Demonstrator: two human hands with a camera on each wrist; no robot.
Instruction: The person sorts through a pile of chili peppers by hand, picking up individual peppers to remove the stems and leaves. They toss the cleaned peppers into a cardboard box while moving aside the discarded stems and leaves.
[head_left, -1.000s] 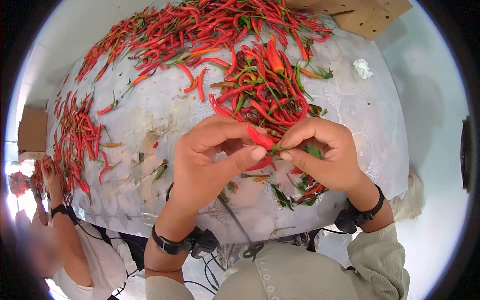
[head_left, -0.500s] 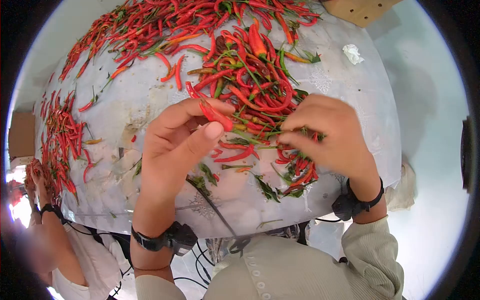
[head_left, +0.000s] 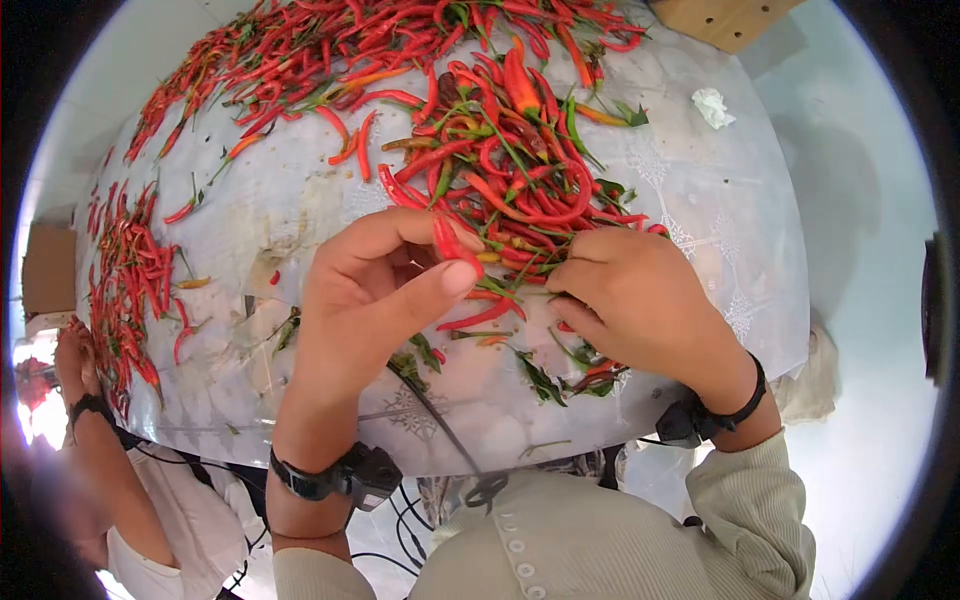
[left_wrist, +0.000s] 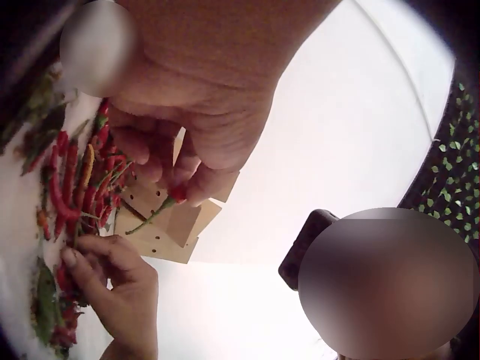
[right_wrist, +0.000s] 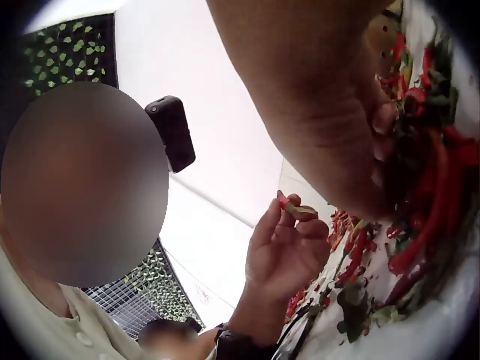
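In the head view my left hand (head_left: 365, 295) pinches a red chili (head_left: 453, 246) between thumb and fingers; the left wrist view shows its green stem (left_wrist: 152, 219) hanging free. My right hand (head_left: 650, 305) is at the lower right edge of the near chili pile (head_left: 530, 165), its fingers curled down among the chilies. In the right wrist view its fingertips are partly in shadow against the pile, and whether they pinch anything is hidden. Below the hands lie loose leaves (head_left: 540, 378) and a few chilies.
A large heap of chilies (head_left: 330, 45) spreads across the back of the covered table (head_left: 740, 240), with another heap (head_left: 135, 290) at the left. A cardboard box (head_left: 725, 20) stands at the back right near crumpled tissue (head_left: 713, 107). Another person's arm (head_left: 110, 455) is at far left.
Both hands were together at one chili; they have since parted. The left has moved left with the chili, while the right has turned down onto the pile.
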